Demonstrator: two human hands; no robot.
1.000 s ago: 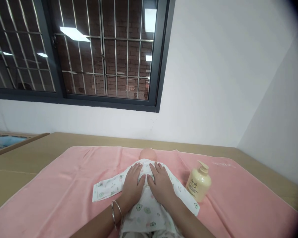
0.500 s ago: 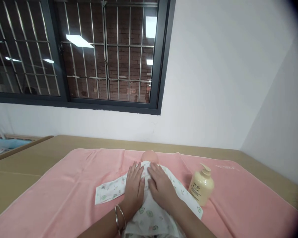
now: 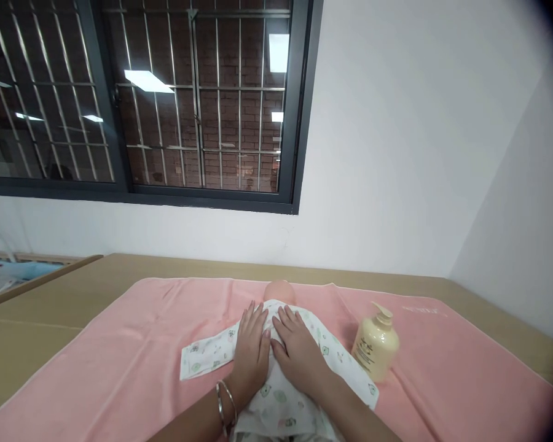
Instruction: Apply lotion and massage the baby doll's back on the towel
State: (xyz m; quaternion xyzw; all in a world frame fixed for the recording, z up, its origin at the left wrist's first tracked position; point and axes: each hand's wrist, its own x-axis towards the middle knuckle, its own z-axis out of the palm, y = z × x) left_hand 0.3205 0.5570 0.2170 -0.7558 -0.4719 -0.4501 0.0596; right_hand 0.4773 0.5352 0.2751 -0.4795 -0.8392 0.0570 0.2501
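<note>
The left hand [image 3: 252,353] and right hand [image 3: 299,355] lie flat in front of me, fingers slightly parted, thumbs close together — both on the white, green-printed, long-sleeved fabric top [image 3: 281,399] beneath them. Just beyond them I see a smooth, round, beige doll's head [image 3: 279,291]; rightward stands a pale-yellow, glossy pump bottle [image 3: 376,348] — all on a pink cloth [image 3: 133,344].
</note>
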